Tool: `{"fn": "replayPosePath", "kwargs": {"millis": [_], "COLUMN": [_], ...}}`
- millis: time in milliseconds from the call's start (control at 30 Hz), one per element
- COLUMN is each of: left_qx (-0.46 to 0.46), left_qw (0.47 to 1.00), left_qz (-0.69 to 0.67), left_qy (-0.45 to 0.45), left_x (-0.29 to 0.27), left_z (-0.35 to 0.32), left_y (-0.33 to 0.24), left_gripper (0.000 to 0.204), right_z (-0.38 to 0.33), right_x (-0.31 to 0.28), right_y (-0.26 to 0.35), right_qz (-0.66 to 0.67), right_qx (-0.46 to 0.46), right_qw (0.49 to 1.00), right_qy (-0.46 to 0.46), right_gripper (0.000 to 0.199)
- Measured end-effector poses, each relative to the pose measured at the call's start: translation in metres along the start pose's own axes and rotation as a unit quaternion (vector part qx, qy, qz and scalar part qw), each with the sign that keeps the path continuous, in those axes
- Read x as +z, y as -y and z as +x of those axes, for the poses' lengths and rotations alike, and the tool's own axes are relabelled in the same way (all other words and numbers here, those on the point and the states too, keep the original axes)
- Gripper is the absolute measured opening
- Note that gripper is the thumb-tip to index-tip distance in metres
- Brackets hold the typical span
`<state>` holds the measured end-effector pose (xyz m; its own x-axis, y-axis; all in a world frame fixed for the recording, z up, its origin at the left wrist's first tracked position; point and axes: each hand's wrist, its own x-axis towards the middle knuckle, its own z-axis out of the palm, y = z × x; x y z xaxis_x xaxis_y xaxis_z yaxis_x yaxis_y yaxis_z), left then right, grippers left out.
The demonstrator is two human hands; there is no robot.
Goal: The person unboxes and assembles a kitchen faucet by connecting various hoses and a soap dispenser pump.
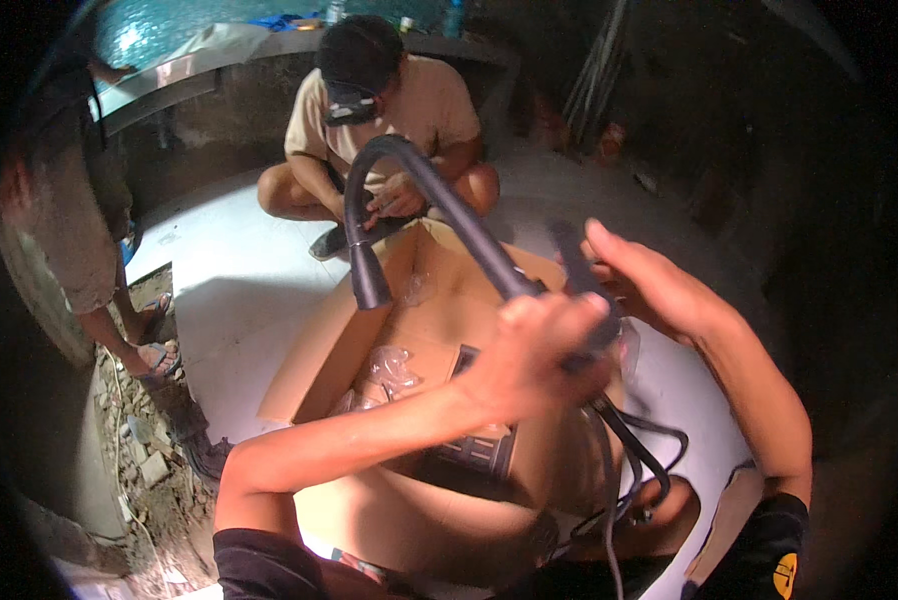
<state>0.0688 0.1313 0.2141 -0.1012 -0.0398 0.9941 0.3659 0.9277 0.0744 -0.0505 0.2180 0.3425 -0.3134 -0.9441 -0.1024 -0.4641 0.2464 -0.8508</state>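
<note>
A black gooseneck faucet [461, 217] with a cone-shaped spray head [370, 278] hangs tilted over an open cardboard box [321, 345]. My left hand [544, 355] is wrapped round the faucet's lower body and is blurred by motion. Close by on the right, my right hand [654, 285] has its thumb and fingers apart, beside a blurred dark bar-like part [573, 262]. Whether it touches that part, I cannot tell. Dark hoses [637, 452] trail down from the faucet past the box's right side. Inside the box lie clear plastic bags [394, 368] and a black slotted piece [481, 452].
Across the box a person [389, 110] sits cross-legged, hands together on something small and dark. Another person [64, 230] stands at the left in sandals, near rubble [149, 465] beside the pale floor [234, 330]. A low ledge [179, 95] runs behind, with thin rods [599, 75] farther right.
</note>
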Motion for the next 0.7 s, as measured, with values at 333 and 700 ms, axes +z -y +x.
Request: {"fn": "replayPosePath", "kwargs": {"millis": [333,700], "left_qx": [0.216,-0.273], "left_qw": [0.969,0.725], "left_qz": [0.040,-0.620], "left_qy": [0.114,0.122], "left_x": [-0.018,-0.059], "left_z": [0.076,0.119], "left_y": [-0.019,0.053], "left_gripper": [0.030,0.089], "right_z": [0.011,0.028], "right_x": [0.005,-0.054], "right_y": [0.145,0.356], "right_qz": [0.069,0.045], "right_qx": [-0.206,-0.526], "right_qw": [0.975,0.826], "right_qy": [0.050,-0.198], "right_gripper": [0.026,0.024]}}
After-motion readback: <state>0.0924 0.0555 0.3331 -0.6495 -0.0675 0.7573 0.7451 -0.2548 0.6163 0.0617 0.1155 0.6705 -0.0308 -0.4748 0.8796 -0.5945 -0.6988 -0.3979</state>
